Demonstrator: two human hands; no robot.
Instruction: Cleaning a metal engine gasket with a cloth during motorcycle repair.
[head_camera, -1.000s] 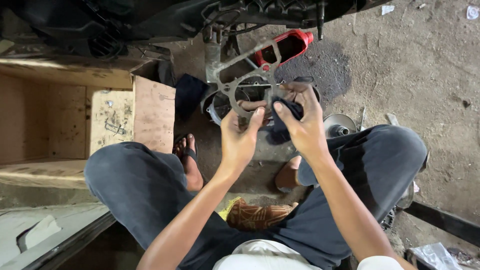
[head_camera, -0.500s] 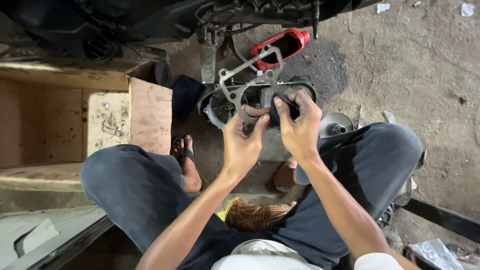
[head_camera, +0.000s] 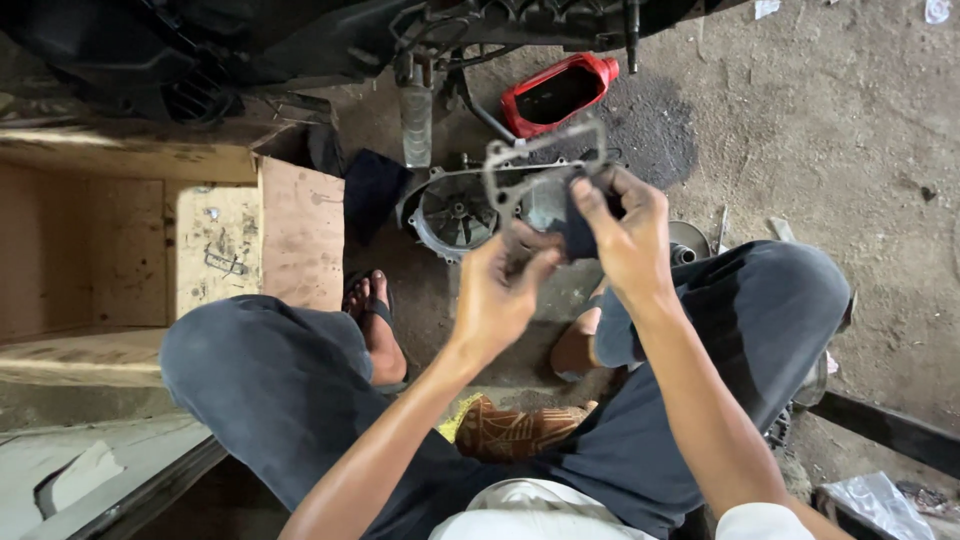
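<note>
Head view, looking down on a seated person's lap and the dirt floor (head_camera: 840, 150). Centre of the frame: the left hand (head_camera: 500, 295) has its fingers closed on the lower edge of a thin grey gasket (head_camera: 530, 165), a flat outline-shaped frame with open middle, held up above the knees. The right hand (head_camera: 625, 235), just right of centre, is closed on a dark cloth (head_camera: 580, 230) pressed against the gasket's right side. Behind the gasket, on the floor, lies a round metal engine cover (head_camera: 450, 215) with a fan-like inside. Upper centre: a red oil can (head_camera: 555, 95) with its side cut open, lying on a dark oil stain. Top of the frame: the dark underside of a scooter (head_camera: 250, 40). Left: an open wooden box (head_camera: 150, 250) with small hardware inside. Lower centre: a patterned brown cloth (head_camera: 515, 430) between the legs. A sandalled foot (head_camera: 375, 320) rests beside the box.
</note>
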